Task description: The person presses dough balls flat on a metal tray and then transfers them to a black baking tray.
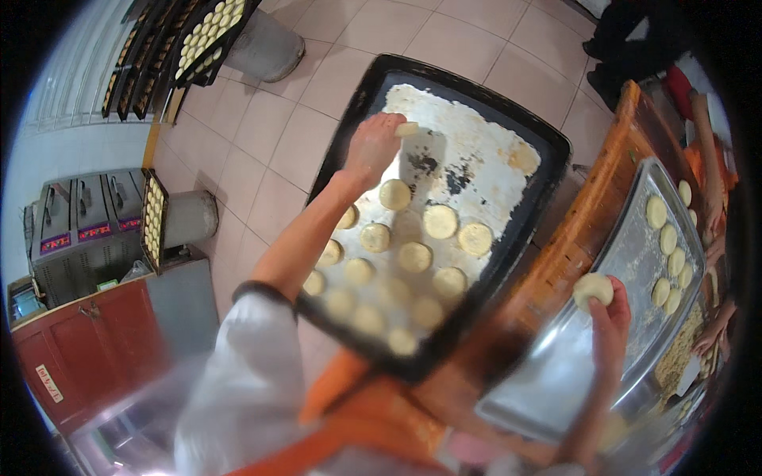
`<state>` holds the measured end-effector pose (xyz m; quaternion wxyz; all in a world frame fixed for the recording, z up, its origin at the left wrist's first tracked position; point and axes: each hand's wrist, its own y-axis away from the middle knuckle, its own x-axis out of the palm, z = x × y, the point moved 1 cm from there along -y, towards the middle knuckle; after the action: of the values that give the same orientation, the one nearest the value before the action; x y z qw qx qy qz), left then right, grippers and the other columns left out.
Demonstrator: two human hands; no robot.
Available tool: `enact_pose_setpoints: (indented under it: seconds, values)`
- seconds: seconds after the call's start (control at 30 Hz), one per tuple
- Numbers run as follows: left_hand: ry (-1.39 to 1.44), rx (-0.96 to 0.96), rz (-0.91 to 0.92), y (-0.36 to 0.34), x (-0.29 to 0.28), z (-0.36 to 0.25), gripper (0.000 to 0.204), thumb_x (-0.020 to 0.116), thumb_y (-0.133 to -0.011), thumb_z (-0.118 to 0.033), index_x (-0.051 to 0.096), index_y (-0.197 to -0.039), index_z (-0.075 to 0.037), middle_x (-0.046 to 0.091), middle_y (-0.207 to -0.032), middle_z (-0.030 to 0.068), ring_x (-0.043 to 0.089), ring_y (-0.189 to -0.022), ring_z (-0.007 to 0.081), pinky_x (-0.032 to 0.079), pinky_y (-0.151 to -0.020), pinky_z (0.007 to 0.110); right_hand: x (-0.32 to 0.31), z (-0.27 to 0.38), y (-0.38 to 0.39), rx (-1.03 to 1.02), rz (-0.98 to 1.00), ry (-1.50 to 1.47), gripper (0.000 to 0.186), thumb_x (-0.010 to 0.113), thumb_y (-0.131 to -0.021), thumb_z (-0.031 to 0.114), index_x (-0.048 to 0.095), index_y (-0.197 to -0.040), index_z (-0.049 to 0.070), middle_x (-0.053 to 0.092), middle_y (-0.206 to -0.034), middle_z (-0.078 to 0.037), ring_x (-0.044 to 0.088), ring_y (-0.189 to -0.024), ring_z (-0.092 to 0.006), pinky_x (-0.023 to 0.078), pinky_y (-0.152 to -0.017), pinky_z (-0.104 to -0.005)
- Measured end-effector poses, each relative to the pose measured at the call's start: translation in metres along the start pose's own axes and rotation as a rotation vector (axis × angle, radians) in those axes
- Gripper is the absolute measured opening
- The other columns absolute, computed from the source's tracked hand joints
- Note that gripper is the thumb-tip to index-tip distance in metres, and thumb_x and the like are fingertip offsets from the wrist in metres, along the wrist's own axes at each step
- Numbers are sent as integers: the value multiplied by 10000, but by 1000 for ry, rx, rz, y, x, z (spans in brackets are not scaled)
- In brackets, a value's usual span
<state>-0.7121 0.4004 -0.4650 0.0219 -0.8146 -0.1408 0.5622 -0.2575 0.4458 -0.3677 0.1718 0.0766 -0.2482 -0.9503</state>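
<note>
My left hand [375,148] reaches over the far left part of a black-rimmed baking tray [548,143], its fingers closed on a pale dough round [406,128] seen nearly edge-on. Below that hand, several flat dough rounds [395,194] lie on the tray's near half; the nearest ones look blurred. Off to the right, my right hand [613,316] pinches another dough round [593,292] above a silver metal tray [548,361]. More dough rounds [668,238] rest on the far right part of that silver tray.
A wooden table [548,270] carries the silver tray. Other people's hands [712,333] work at the right rim near a crumbly, yellowish mass [681,349]. At left are loaded trays [153,222], metal drums [266,47], a grey machine [91,226] and a red cabinet [103,341].
</note>
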Motion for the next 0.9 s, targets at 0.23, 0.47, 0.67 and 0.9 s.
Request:
enact_pose_setpoints:
  seconds: [0.23,0.47,0.67,0.9]
  values:
    - [179,40,83,47,16,76,423,693,-700,-88,523,-1083,-35,524,-1165,159,474,-1121,350,392,-943,422,141,7,-68,-62,310,231,337,609,-833,48,503,-1153,48,563,-1058,-26,531,-994,-120,434,-870,-263]
    - [171,-138,93,23,38,72,628,737,-669,-152,471,-1232,-70,462,-1241,178,417,-1184,341,369,-959,414,293,7,-184,-458,407,636,312,607,-810,44,521,-1109,27,594,-1022,-153,584,-951,-269,457,-828,-319]
    - [260,-116,147,21,32,66,602,736,-687,-193,488,-1220,-62,467,-1213,167,441,-1139,335,377,-925,424,362,-14,-229,-964,140,989,329,593,-788,16,533,-1112,14,529,-1195,-176,484,-1116,-362,400,-935,-409]
    - [238,-142,39,-17,26,79,716,719,-730,-261,380,-1312,-19,385,-1350,216,372,-1253,366,322,-1025,442,329,-1,-186,-777,158,735,302,582,-834,33,547,-1134,43,531,-1211,-170,496,-1140,-336,400,-962,-394]
